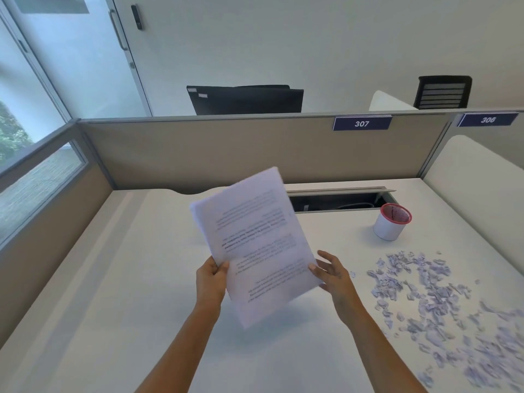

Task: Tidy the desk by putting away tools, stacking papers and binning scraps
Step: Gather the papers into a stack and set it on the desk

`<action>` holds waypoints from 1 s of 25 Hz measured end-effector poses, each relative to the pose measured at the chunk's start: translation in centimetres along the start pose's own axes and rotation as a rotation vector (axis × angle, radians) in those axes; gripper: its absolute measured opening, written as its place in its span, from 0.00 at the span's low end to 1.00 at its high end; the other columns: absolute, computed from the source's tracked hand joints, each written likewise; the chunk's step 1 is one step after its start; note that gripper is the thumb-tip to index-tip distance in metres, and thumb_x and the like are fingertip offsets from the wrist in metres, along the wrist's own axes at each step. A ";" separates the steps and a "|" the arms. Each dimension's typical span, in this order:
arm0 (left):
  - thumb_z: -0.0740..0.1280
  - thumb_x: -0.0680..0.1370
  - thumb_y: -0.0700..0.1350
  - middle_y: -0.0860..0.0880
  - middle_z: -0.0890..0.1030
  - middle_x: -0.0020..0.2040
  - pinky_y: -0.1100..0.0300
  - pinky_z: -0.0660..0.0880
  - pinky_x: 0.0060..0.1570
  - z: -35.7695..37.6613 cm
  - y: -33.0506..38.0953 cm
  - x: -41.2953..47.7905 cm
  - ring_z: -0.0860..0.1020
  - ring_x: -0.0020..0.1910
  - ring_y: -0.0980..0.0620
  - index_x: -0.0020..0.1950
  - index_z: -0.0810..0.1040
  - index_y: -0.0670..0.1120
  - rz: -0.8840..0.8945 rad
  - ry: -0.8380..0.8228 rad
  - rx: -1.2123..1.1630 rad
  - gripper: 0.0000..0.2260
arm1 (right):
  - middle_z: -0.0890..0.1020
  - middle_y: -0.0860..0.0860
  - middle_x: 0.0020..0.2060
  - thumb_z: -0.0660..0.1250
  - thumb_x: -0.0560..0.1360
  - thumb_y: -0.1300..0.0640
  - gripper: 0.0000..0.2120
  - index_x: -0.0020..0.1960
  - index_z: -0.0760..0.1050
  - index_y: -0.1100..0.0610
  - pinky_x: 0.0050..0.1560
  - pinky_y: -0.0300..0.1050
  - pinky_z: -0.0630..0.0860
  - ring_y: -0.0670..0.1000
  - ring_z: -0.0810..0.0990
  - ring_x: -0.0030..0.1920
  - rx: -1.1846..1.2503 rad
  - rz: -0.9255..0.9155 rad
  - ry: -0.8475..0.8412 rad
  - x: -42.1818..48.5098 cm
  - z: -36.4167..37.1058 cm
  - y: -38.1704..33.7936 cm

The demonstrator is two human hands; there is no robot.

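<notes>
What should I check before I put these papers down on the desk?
1. Left hand grips the papers at the lower left edge: ok.
2. Right hand touches the right edge, fingers spread: ok.
3. Sheets squared up: cannot tell, blurred.
4. Desk to the left free for the stack: ok.
5. Scraps binned: not ok, strewn on the right.
6. Cup upright, apart from the papers: ok.
</notes>
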State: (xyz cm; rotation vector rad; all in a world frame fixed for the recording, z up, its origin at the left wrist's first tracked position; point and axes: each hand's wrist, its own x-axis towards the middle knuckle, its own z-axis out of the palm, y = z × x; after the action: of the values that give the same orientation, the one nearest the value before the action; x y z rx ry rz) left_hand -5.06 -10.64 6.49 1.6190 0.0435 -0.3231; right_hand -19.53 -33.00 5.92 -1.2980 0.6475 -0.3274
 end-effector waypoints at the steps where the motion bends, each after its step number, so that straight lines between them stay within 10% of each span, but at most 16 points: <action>1: 0.62 0.80 0.35 0.45 0.84 0.50 0.47 0.79 0.54 0.0 0.1 0.0 0.81 0.49 0.44 0.57 0.79 0.43 -0.047 0.020 -0.095 0.09 | 0.80 0.50 0.58 0.79 0.62 0.44 0.35 0.65 0.71 0.49 0.57 0.53 0.74 0.54 0.78 0.59 0.072 0.051 0.027 -0.3 0.1 0.3; 4: 0.61 0.81 0.35 0.44 0.81 0.53 0.50 0.77 0.51 0.6 0.2 -0.8 0.80 0.51 0.45 0.61 0.75 0.40 -0.145 0.024 -0.377 0.10 | 0.81 0.53 0.58 0.83 0.51 0.41 0.47 0.66 0.72 0.53 0.59 0.59 0.73 0.55 0.79 0.60 0.236 0.161 -0.059 -1.1 1.6 1.4; 8: 0.60 0.81 0.35 0.45 0.81 0.53 0.55 0.77 0.47 2.3 0.0 -2.3 0.80 0.51 0.48 0.61 0.75 0.42 -0.243 -0.025 -0.545 0.10 | 0.82 0.53 0.58 0.68 0.76 0.59 0.17 0.65 0.74 0.55 0.57 0.57 0.78 0.58 0.80 0.60 0.377 0.071 -0.109 -2.3 5.4 0.8; 15: 0.62 0.80 0.34 0.44 0.82 0.53 0.52 0.77 0.47 0.1 -0.1 -2.3 0.80 0.50 0.46 0.59 0.76 0.40 -0.301 -0.077 -0.558 0.09 | 0.84 0.56 0.55 0.63 0.76 0.69 0.14 0.60 0.76 0.60 0.47 0.51 0.82 0.56 0.84 0.51 0.328 0.005 -0.025 -2.1 2.7 -0.2; 25: 0.65 0.80 0.42 0.42 0.84 0.53 0.50 0.78 0.51 -3.8 -0.3 1.2 0.82 0.52 0.41 0.56 0.80 0.40 -0.159 -0.234 0.174 0.09 | 0.85 0.55 0.54 0.65 0.77 0.66 0.15 0.62 0.76 0.56 0.52 0.56 0.81 0.58 0.84 0.53 0.126 0.133 -0.085 -3.0 -2.4 0.3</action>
State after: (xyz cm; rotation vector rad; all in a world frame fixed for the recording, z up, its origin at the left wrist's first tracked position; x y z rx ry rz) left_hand -3.26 -7.04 6.06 1.7430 -0.0353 -0.6517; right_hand -23.42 -33.10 6.12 -1.1365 0.6277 -0.1997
